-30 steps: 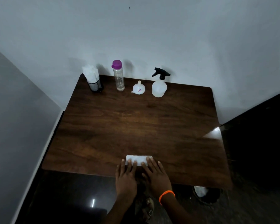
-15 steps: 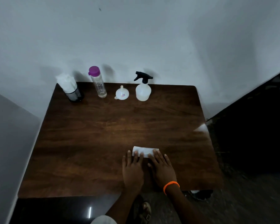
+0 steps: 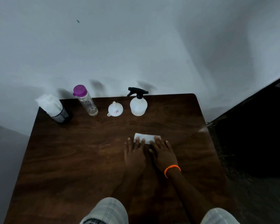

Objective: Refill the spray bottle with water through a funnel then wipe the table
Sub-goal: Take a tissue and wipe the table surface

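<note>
Nearest the camera, two pale checked sleeves show at the bottom edge, one on each side; from them two bare forearms reach forward over the table, a dark brown wooden top with rounded far corners.

The left hand lies flat, palm down, fingers straight and slightly spread; its fingertips press on the near left part of the tissue; the right hand lies just beside it, also flat and palm down, fingers straight and a little apart, tips pressing on the near right part of the same tissue; an orange band circles the right wrist. Neither hand curls round anything; both simply press down with straight fingers.

The tissue is a small white folded rectangle lying flat on the wood, right of the table's middle, its far edge clear of the fingers.

Further back, along the far edge by the wall, four things stand in a row, well apart from the hands; at the right the spray bottle, translucent white with a black trigger head screwed on, upright; just left of it the funnel, white, resting wide mouth down with its spout up and a small sticker on its side; left again a clear bottle with a purple cap; at the far left corner a dark holder stuffed with white tissues.

Dark floor lies to the right of the table.
</note>
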A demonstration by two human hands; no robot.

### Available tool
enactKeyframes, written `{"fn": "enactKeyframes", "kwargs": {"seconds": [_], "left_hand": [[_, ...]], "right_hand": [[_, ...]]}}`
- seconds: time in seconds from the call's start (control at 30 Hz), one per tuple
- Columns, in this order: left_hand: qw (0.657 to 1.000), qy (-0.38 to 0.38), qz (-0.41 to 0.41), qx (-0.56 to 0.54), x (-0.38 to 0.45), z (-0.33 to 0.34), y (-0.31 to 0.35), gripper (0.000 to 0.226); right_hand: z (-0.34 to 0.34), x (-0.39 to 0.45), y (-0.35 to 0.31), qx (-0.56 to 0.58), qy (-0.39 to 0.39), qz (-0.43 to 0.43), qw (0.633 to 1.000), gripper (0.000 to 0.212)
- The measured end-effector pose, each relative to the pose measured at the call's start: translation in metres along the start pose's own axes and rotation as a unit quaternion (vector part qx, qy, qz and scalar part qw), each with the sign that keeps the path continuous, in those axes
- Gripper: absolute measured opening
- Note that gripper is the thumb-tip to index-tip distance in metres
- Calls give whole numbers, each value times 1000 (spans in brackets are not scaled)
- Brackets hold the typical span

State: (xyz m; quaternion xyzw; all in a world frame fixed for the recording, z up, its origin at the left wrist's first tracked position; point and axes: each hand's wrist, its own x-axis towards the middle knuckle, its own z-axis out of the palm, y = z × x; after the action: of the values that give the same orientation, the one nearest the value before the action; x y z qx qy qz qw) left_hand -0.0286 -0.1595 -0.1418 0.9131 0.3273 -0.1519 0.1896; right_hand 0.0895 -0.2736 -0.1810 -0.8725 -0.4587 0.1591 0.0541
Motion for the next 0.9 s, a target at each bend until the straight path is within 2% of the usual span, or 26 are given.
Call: {"fn": "enactKeyframes", "kwargs": {"seconds": [0.2, 0.5, 0.9], "left_hand": [[999, 27, 13, 23, 46, -14, 6, 67], [1000, 6, -8, 6, 82, -25, 36, 69], [995, -31, 73, 67, 47, -11, 73, 66]], "right_hand": [[-14, 43, 13, 11, -1, 17, 1000, 73], [-32, 70, 37, 6, -17, 22, 1000, 80], [-28, -9, 63, 18, -34, 86, 996, 80]]}}
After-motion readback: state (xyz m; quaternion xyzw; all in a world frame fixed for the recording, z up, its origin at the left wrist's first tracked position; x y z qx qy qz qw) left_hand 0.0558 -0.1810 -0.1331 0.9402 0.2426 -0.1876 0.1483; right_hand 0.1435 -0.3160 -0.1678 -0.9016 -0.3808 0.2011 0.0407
